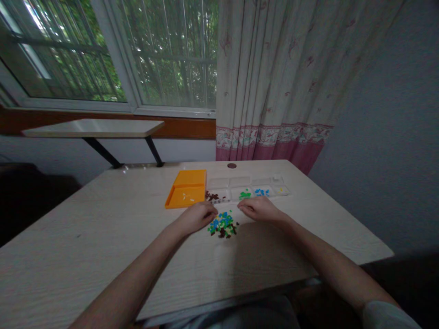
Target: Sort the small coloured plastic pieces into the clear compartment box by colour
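A mixed pile of small blue, green, brown and pale pieces lies on the table between my hands. My left hand rests at the pile's upper left edge, its fingers curled together. To the pile's upper right is my right hand, fingers pressed together just in front of the clear compartment tray. Anything in either hand's fingers is too small or hidden to make out. Sorted in the tray are brown pieces, green pieces, blue pieces and a little yellow.
An orange open box with a few whitish pieces stands left of the tray. A raised shelf on black legs is at the table's back left. Behind the table are a window and a curtain.
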### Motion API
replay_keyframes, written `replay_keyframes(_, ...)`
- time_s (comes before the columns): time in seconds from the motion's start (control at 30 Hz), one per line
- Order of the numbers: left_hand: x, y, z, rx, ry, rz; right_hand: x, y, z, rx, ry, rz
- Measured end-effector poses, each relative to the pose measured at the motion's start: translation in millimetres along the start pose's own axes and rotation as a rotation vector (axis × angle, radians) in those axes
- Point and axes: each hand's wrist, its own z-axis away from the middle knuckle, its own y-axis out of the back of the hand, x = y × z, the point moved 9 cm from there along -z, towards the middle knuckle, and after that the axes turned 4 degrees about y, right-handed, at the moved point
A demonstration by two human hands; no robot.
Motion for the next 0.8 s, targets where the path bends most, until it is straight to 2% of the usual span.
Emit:
replay_keyframes(0.13,3,0.2,1,-0.005,-0.004,-0.059,-4,-4,-1,-0.001,0.019,-0.006)
replay_keyframes(0.27,9,10.2,2,0.068,0.033,-0.056,-12,-5,-2,0.021,0.028,-0.022)
replay_keyframes(0.53,42,16.5,1,0.153,-0.04,0.059,-27,-5,-6,0.144,0.0,-0.082)
replay_keyframes(0.8,40,15.5,2,0.185,-0.033,0.059,-30,-3,-4,0.199,0.029,-0.128)
